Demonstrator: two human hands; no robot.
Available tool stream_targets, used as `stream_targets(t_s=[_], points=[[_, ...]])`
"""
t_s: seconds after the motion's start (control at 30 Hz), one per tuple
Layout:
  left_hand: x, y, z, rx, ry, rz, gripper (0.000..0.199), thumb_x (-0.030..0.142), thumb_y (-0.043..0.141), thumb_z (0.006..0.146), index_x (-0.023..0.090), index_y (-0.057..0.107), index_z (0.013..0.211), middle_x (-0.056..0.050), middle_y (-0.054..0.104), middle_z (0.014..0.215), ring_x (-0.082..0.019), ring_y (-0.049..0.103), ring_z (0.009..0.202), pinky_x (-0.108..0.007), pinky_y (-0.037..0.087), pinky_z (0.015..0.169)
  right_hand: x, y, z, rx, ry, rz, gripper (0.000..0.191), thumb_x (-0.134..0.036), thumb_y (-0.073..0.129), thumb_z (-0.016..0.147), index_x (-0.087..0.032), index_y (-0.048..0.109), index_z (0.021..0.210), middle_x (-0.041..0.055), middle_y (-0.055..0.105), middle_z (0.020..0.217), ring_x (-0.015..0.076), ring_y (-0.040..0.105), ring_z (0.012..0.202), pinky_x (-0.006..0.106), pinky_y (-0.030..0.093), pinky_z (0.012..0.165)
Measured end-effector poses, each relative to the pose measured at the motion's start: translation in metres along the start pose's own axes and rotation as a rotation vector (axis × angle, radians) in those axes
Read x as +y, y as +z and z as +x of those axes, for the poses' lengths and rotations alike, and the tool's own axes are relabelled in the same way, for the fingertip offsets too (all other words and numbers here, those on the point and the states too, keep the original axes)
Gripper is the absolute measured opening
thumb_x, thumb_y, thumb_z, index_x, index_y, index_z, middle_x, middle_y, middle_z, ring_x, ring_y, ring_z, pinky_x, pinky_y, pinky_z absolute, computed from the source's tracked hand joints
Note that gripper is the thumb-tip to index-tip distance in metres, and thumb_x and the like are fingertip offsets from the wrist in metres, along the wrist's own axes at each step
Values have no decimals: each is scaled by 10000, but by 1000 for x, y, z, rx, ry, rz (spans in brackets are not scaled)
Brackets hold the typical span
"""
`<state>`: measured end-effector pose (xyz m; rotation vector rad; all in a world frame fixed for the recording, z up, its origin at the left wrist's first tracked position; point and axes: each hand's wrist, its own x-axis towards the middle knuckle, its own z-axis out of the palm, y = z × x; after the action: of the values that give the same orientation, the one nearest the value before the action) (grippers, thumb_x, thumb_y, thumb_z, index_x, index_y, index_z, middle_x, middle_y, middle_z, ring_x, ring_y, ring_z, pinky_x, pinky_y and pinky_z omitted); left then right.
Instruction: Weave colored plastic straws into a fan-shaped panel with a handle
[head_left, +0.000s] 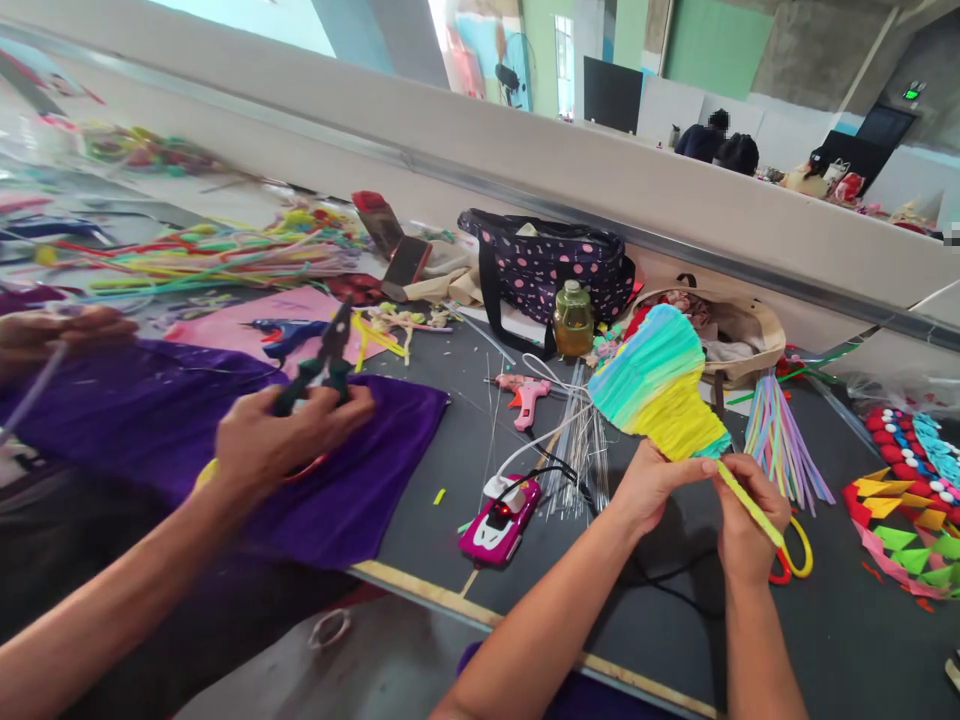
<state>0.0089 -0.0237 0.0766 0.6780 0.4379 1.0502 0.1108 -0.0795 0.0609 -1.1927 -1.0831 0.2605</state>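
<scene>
My left hand (660,485) pinches the lower end of a fan-shaped piece (660,375), pale blue and teal at the top and yellow below. Beside it my right hand (752,510) is closed on a narrow yellow strip (754,505) that slants down from the base of the piece. The two hands nearly touch, above the dark table. Red and yellow scissor handles (801,548) show just behind my right hand. Left of my left hand lie a pink glue gun (527,397) and a bundle of thin clear sticks (574,460).
At left, a co-worker's hand (289,435) holds pliers over purple cloth (397,430). A magenta power strip (501,520) with cables lies mid-table. Behind stand a dotted bag (525,265), a bottle (574,318) and a beige bag (765,330). Colourful crafts (911,530) lie right.
</scene>
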Motion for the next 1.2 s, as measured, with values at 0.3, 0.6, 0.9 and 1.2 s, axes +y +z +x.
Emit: stream_targets(t_s=[0.3, 0.6, 0.9, 1.2], points=[[-8, 4, 6, 208, 191, 102, 306, 219, 897, 469, 142, 730, 713, -34, 722, 746, -174, 640, 685, -294, 517, 686, 5, 13, -9, 90, 473, 287, 272, -386, 799, 677, -151, 687, 756, 3, 633, 615, 81, 454, 446, 194, 312, 396], [-8, -10, 12, 239, 253, 255, 293, 211, 895, 452, 155, 740, 694, -50, 746, 772, -217, 669, 741, -321, 539, 722, -4, -1, -9, -61, 125, -219, 185, -348, 675, 820, -167, 713, 819, 34, 688, 724, 159, 613, 624, 261, 485, 570], [-2, -13, 15, 173, 263, 283, 289, 234, 893, 469, 179, 765, 722, -68, 762, 832, -247, 681, 788, -350, 548, 771, -14, -16, 8, -300, -217, -557, 156, -273, 543, 922, -202, 668, 859, 21, 661, 745, 147, 616, 655, 253, 463, 618], [-2, -24, 15, 13, 172, 239, 340, 245, 893, 496, 170, 772, 805, -75, 757, 867, -218, 675, 801, -334, 534, 802, -24, -33, 32, -454, -398, -676, 160, -233, 509, 954, -211, 655, 892, 29, 670, 799, 157, 621, 742, 269, 439, 712]])
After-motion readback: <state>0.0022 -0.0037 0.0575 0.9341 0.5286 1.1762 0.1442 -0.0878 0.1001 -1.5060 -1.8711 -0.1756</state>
